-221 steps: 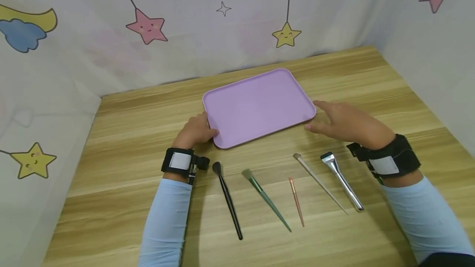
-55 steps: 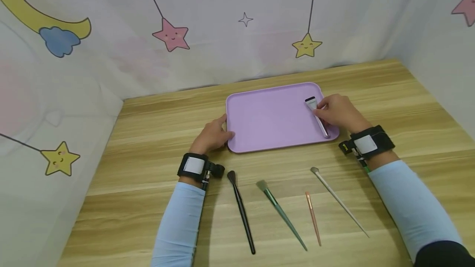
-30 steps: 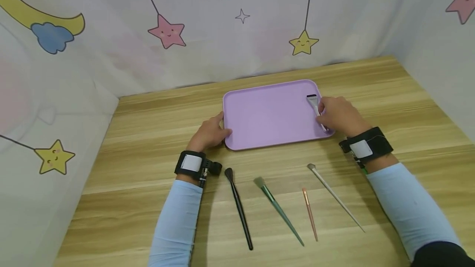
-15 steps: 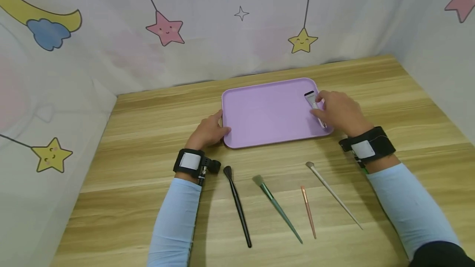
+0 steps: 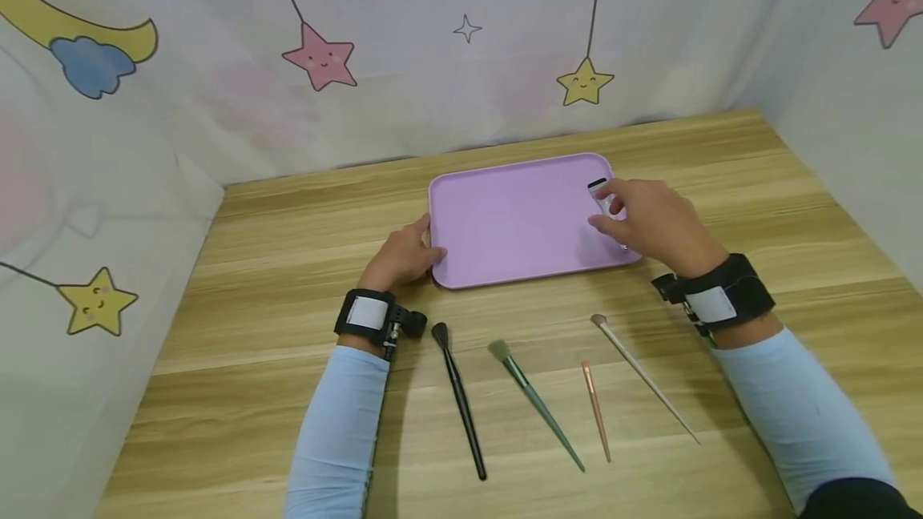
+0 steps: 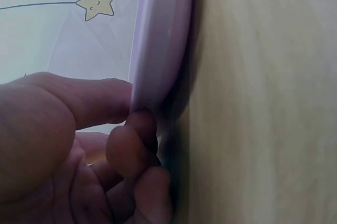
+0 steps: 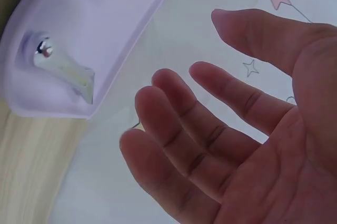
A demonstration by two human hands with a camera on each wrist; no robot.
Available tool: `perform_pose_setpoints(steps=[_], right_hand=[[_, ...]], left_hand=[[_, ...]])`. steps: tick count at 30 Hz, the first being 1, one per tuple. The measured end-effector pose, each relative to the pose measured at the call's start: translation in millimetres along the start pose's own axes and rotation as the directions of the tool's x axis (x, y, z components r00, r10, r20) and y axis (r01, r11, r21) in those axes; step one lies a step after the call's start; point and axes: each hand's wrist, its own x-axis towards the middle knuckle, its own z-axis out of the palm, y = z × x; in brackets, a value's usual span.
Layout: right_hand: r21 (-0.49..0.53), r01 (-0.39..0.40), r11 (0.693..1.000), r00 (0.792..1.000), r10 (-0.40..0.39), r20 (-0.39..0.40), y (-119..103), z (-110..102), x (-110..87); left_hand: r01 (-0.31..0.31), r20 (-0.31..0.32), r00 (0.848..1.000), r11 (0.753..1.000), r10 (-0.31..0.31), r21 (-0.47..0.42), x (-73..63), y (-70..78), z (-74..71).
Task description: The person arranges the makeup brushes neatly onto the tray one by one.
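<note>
My left hand pinches the left rim of a purple tray. In the left wrist view the thumb lies on the rim, with curled fingers under it. At the tray's right side, my right hand hovers with thumb and fingers spread and nothing between them. Below it on the tray lies a flat-headed silver makeup brush; the hand partly hides this brush in the head view. The right wrist view shows the fingers apart from it.
Several makeup brushes lie in a row on the wooden table in front of the tray: a black one, a green one, a short copper-pink one and a thin pale one. A white cloth with stars hangs behind.
The silver brush went from the table's right end onto the tray's right side. My right hand has let go of it and lifted off slightly. The left hand keeps its hold on the tray.
</note>
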Motion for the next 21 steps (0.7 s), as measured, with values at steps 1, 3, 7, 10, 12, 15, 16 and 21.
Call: perform_pose_setpoints(steps=[1, 3, 7, 10, 12, 15, 16, 21], right_hand=[[-0.002, 0.01, 1.0, 1.0, -0.01, -0.006, -1, 0, -0.9], [0.002, 0.027, 1.0, 1.0, -0.027, -0.014, -4, 0, -2.7], [0.019, 0.051, 0.999, 0.999, -0.05, -0.01, -7, 1, -6.1], [0.024, 0.064, 0.998, 0.998, -0.064, -0.006, -9, 0, -8.2], [0.028, 0.068, 0.997, 0.998, -0.068, -0.004, -10, -1, -9.9], [0.03, 0.072, 0.997, 0.997, -0.072, -0.004, -13, -2, -12.8], [0.03, 0.073, 0.997, 0.997, -0.073, -0.003, -14, -2, -13.9], [0.031, 0.078, 0.997, 0.997, -0.078, -0.002, -18, -4, -18.8]], left_hand=[[0.0, -0.001, 1.0, 1.0, 0.0, 0.002, -0.1, 0.0, 0.0], [-0.002, -0.002, 1.0, 1.0, 0.002, 0.007, -0.4, 0.4, -0.4], [-0.006, -0.005, 1.0, 1.0, 0.006, 0.01, -1.2, 1.0, -0.5], [-0.007, -0.002, 1.0, 1.0, 0.007, 0.004, -1.5, 1.1, -1.0], [-0.009, -0.004, 1.0, 1.0, 0.009, 0.001, -1.7, 1.3, -1.1], [-0.007, -0.003, 1.0, 1.0, 0.007, -0.003, -1.9, 1.4, -1.2], [-0.004, -0.001, 1.0, 1.0, 0.004, -0.006, -2.0, 1.5, -1.2], [-0.001, 0.004, 1.0, 1.0, 0.001, -0.006, -2.3, 1.8, -0.8]])
